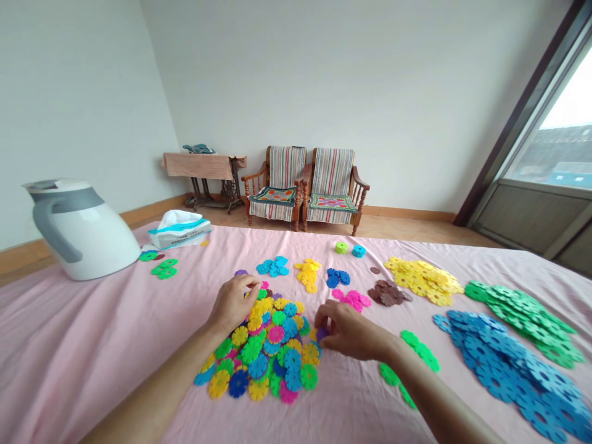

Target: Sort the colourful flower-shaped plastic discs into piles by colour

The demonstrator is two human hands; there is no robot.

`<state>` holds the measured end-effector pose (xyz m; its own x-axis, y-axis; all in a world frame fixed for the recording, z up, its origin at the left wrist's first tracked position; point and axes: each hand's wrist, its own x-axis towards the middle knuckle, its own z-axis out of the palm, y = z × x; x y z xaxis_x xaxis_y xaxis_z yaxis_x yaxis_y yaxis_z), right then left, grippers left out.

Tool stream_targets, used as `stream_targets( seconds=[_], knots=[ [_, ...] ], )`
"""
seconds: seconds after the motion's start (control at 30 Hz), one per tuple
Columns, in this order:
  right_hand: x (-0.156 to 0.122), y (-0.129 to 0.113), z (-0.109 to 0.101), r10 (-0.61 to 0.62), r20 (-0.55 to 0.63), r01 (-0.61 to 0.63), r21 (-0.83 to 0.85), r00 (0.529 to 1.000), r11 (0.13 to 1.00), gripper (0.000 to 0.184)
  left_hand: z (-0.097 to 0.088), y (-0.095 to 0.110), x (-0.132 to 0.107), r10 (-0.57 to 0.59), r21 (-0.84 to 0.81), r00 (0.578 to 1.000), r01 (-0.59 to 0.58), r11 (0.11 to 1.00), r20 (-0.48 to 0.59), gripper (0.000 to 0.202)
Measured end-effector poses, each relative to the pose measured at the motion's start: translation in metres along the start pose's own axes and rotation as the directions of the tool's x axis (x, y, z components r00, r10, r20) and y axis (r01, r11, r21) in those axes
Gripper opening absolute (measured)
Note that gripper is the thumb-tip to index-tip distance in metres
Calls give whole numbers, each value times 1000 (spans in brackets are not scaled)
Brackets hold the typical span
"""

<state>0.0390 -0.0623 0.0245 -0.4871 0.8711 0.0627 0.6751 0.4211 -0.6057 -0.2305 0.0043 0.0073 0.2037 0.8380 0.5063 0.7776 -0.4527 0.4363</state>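
A heap of mixed snowflake discs (pixel 259 351) in yellow, green, blue, pink and purple lies on the pink cloth in front of me. My left hand (pixel 235 302) is over the heap's upper left edge, thumb and fingers pinched together; what they hold, if anything, is hidden. At the heap's right side my right hand (pixel 349 330) grips a purple disc (pixel 322 335). Beyond the hands are small single-colour groups: light blue discs (pixel 273 266), yellow discs (pixel 307 274), dark blue discs (pixel 337 277), pink discs (pixel 354 300) and brown discs (pixel 387 293). Green discs (pixel 420 349) lie partly under my right forearm.
Larger piles of yellow (pixel 420 280), green (pixel 522 317) and blue discs (pixel 513 364) spread along the right. Two short stacks, lime (pixel 341 247) and blue (pixel 358 251), stand farther back. A white jug (pixel 92 237) and a tissue pack (pixel 180 231) are at the left.
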Motion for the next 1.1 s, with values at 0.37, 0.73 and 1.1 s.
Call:
stream_targets(
  seconds=[0.37,0.73,1.1],
  knots=[
    [5,10,1,31,33,-37,204,999,978,14,0,1,0,-10,-13,1000,10,1000,2,20],
    [11,11,8,194,18,-172,550,981,817,19,-1,2,0,-12,-20,1000,12,1000,7,20],
    [19,13,26,107,-326,-33,224,939,974,11,1,35,-10,156,-177,984,-140,974,81,14]
  ],
)
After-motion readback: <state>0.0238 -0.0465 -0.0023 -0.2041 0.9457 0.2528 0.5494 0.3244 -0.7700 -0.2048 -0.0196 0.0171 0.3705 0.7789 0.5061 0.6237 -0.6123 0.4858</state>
